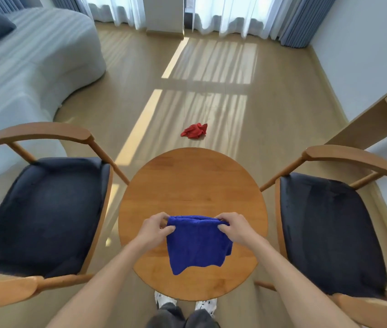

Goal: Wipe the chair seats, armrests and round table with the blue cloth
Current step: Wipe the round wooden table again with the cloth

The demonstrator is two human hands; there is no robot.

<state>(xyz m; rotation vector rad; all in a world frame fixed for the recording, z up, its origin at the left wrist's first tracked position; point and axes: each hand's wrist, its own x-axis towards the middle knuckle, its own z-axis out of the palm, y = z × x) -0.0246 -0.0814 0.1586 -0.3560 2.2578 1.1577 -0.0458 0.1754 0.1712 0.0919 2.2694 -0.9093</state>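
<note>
Both hands, left hand (153, 229) and right hand (232, 229), pinch blue cloth (197, 245) top corners above round table's (187, 181) near edge. Step: readying cloth. Next: lower, wipe.

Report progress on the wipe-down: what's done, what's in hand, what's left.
Done: nothing shows as wiped; no streaks or damp marks are visible.
In hand: left hand and right hand pinch the top corners of the blue cloth, which hangs above the round table.
Left: the table, the left chair and right chair seats, and their armrests.
</note>
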